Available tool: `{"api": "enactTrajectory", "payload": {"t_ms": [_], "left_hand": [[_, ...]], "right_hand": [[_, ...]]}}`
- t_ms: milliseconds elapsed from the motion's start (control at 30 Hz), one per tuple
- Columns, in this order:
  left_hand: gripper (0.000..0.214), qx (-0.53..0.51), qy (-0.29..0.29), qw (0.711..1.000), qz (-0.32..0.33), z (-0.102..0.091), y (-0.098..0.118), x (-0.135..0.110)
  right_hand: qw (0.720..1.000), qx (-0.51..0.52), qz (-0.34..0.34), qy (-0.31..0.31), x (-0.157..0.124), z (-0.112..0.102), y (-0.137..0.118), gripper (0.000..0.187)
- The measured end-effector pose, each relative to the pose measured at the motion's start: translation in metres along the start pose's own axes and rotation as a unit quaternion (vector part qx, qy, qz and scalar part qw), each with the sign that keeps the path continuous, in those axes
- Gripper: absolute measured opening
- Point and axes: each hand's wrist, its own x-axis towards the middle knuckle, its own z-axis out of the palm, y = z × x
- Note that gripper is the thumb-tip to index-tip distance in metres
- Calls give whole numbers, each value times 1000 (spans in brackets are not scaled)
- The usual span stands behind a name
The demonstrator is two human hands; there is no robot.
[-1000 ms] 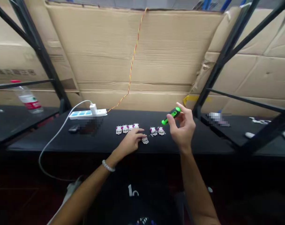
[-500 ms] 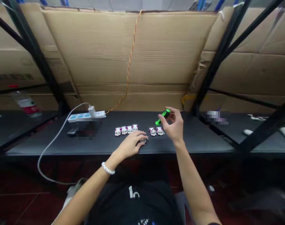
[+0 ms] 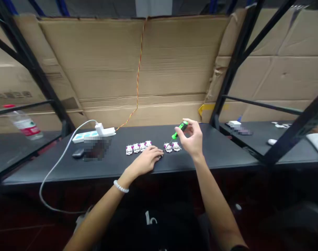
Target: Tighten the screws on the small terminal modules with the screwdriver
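My right hand (image 3: 191,138) grips a green and black screwdriver (image 3: 179,130) by its handle, shaft slanting down to the left towards my left fingertips. My left hand (image 3: 146,161) lies on the black table (image 3: 213,153), fingers curled over a small white part that is mostly hidden under them. A row of several small white and pink parts (image 3: 138,147) lies just beyond my left hand. Two more such parts (image 3: 172,147) lie below my right hand.
A white power strip (image 3: 93,134) with a plugged charger and white cable sits at the left, next to a dark blurred object (image 3: 95,150). A water bottle (image 3: 22,122) stands far left. Cardboard (image 3: 153,69) lines the back. Black rack bars (image 3: 227,80) flank the table.
My right hand has come down and left with the screwdriver, so its tip is near my left fingers. My left hand now covers the small part. The view has tilted up slightly.
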Motion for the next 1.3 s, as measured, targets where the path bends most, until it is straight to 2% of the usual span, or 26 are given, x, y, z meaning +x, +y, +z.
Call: {"api": "enactTrajectory", "payload": {"t_ms": [367, 700, 1067, 1300], "left_hand": [[34, 52, -36, 998, 24, -9, 0, 14], [24, 61, -78, 995, 20, -11, -10, 40], [20, 55, -52, 997, -8, -14, -16, 42], [26, 33, -45, 998, -14, -13, -20, 48]], "right_hand": [[997, -8, -2, 71, 13, -27, -7, 44], [997, -15, -13, 68, 15, -34, -3, 42], [998, -29, -20, 61, 17, -39, 2, 43], [998, -17, -13, 60, 17, -39, 0, 43]]}}
